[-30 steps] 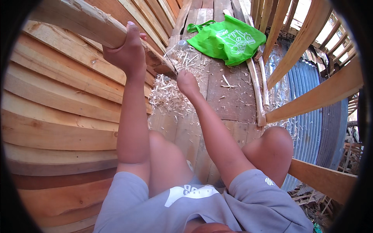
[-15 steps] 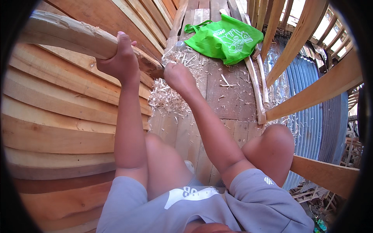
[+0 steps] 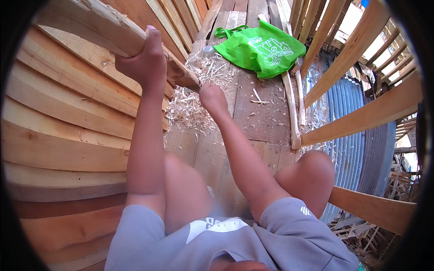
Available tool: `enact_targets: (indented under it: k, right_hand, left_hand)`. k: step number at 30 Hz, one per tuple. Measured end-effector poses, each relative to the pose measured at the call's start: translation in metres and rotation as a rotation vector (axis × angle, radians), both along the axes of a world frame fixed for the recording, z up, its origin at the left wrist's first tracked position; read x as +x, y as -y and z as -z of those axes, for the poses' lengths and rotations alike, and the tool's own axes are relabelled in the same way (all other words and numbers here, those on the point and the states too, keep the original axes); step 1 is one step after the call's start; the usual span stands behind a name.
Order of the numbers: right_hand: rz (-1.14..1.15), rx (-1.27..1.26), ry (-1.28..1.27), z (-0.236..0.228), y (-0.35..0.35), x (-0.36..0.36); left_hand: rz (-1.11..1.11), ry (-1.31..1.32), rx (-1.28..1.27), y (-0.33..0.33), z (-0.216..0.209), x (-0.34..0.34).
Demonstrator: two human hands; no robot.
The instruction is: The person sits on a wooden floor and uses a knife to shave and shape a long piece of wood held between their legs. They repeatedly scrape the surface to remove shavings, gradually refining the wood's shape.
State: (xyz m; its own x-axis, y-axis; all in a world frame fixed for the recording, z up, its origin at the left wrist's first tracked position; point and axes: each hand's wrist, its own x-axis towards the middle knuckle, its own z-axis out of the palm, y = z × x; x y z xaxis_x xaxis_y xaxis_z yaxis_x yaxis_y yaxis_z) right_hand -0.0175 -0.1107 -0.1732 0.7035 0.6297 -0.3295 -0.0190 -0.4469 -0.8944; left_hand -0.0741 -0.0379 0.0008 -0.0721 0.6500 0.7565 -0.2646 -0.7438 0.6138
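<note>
A long, pale piece of wood with a rough, whittled surface slants from the upper left toward the middle. My left hand is wrapped round it, the thumb along its upper side. At the wood's lower right end, my right hand is closed in a fist, close against the tip. A thin dark edge shows between that fist and the wood, but the fingers hide what is held. Beneath both hands, curled wood shavings lie heaped on the plank floor.
A green cloth bag lies on the floor ahead, with a small clear container at its left. Stacked boards line my left side. Slanting wooden slats stand on the right, with corrugated metal sheeting beyond them.
The wood and both hands have shifted slightly to the right over the floor. My right fist has come a little nearer to me, and my view has turned slightly.
</note>
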Motion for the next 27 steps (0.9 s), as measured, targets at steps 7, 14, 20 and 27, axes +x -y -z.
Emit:
enact_targets:
  k: [7, 14, 20, 27]
  right_hand:
    - [0.015, 0.126, -0.176, 0.013, -0.009, 0.008]
    - [0.151, -0.049, 0.356, 0.016, -0.007, -0.003]
    - [0.221, -0.064, 0.537, 0.027, -0.007, -0.009]
    - [0.242, -0.053, 0.641, 0.031, -0.003, -0.017]
  left_hand:
    - [0.077, 0.016, -0.018, 0.008, 0.004, -0.001]
    - [-0.023, -0.059, 0.098, -0.003, 0.010, 0.002]
    - [-0.013, -0.101, 0.066, 0.007, 0.007, -0.006]
    - [0.034, -0.047, -0.024, 0.018, 0.006, -0.017]
